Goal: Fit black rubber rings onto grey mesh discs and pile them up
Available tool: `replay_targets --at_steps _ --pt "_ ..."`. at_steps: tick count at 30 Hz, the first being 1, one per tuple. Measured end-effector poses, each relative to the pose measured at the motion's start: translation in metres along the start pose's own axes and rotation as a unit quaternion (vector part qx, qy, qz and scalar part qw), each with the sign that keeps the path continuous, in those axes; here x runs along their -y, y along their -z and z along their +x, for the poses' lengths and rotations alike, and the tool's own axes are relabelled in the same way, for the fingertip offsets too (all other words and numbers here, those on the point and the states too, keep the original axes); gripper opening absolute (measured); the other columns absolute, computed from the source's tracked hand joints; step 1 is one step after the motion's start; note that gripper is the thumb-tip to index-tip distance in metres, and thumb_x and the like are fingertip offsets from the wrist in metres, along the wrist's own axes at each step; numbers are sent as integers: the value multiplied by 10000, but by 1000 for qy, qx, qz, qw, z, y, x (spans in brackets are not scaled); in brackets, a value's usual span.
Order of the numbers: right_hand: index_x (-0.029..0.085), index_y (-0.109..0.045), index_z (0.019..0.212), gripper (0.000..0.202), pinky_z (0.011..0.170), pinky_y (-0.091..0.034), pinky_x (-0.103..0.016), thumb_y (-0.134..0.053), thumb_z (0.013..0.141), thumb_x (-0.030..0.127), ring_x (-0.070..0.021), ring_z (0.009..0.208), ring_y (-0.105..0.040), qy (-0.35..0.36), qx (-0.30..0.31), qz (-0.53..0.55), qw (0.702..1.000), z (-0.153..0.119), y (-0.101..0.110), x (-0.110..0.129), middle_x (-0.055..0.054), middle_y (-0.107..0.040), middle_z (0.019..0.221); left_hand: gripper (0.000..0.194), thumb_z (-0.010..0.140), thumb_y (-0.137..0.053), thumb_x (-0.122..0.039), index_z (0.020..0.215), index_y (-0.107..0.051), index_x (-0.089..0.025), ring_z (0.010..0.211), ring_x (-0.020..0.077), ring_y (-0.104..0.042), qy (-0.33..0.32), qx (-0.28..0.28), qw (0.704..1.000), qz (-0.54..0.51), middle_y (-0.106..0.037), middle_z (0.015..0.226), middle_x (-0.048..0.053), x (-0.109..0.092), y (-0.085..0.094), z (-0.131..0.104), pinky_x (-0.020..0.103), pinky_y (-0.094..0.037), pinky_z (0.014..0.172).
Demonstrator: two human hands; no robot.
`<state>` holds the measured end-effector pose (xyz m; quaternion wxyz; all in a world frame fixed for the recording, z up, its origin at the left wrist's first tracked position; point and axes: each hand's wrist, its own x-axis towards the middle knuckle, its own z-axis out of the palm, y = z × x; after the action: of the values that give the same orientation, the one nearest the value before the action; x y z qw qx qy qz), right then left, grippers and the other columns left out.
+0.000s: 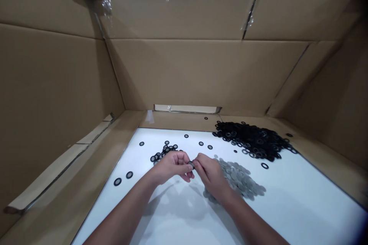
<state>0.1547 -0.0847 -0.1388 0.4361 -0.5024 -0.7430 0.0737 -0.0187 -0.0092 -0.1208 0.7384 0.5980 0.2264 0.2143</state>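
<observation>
Between my two hands, over the white board (178, 214), is a small black ring with a grey disc in it (191, 165). My left hand (175, 165) pinches it with thumb and fingers from the left. From the right, my right hand (209, 170) presses its closed fingertips on the same ring. Beneath and beyond my right hand spreads a pile of grey discs (240, 178), partly hidden by it. A cluster of black rings with grey centres (165, 152) lies just behind my left hand.
A large heap of black rings (253, 139) lies at the back right, with a loose ring (265, 165) in front. Several disc-filled rings (129, 175) are scattered at the left and back. Tall cardboard walls (184, 72) enclose the board at the back and both sides.
</observation>
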Motion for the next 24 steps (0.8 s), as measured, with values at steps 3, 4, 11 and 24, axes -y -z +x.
replay_targets --at_steps 3,4,11,24 --pt "216 -460 707 314 562 -346 -265 -372 1005 257 -127 565 -463 -3 1 11 1000 -1 -2 0 13 -504 659 285 748 -781 -353 760 -599 -133 700 186 -693 -4 13 1000 -1 -675 665 41 2 2 1 318 -592 634" --pt "216 -459 706 313 560 -344 -265 -376 1004 261 -127 564 -459 -12 -8 15 1000 -1 -3 0 14 -500 659 284 750 -779 -357 776 -606 -133 702 185 -688 -12 10 1000 -2 -671 676 41 3 1 1 312 -590 625" --pt "215 -447 684 339 529 -318 -262 -384 1005 305 -127 530 -434 -109 -104 80 985 1 -10 4 30 -481 601 281 788 -733 -401 845 -627 -147 661 136 -598 -73 -86 990 -82 -606 693 15 10 -21 7 226 -527 521" --pt "210 -466 686 362 552 -369 -252 -371 1016 327 -131 563 -511 -96 -60 143 983 1 -9 5 13 -552 628 284 816 -707 -403 851 -617 -136 761 173 -640 -87 -69 993 -49 -631 756 44 10 -20 5 287 -593 594"
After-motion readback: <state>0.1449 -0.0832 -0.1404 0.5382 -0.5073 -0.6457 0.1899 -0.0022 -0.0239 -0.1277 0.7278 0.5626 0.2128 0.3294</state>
